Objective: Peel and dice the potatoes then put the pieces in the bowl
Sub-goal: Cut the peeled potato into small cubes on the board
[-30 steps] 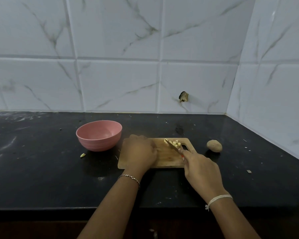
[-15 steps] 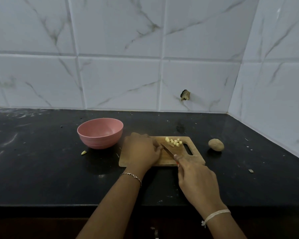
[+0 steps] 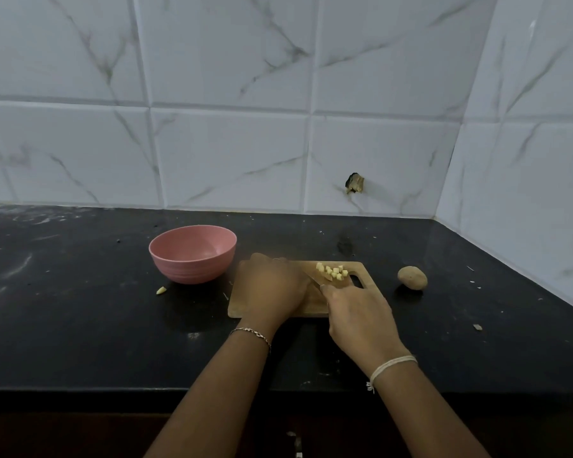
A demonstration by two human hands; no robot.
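Matte black counter (image 3: 80, 325), wooden board (image 3: 315, 305), pale potato cubes (image 3: 333, 272), right hand (image 3: 361, 320) grip clasping knife (image 3: 314, 280), left hand (image 3: 272, 287) grip unclear.

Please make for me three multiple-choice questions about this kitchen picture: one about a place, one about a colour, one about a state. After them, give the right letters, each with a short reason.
1. Relative to the cutting board, the whole potato lies:
A) on it
B) right of it, on the counter
C) left of it

2. The bowl is:
A) pink
B) green
C) white

3. The right hand:
A) lies flat on the counter
B) grips the knife
C) holds the bowl

Answers:
1 B, since the potato sits on the dark counter beyond the board's handle end.
2 A, since its wall and its inside are both pink.
3 B, since the blade sticks out from its closed fingers over the board.
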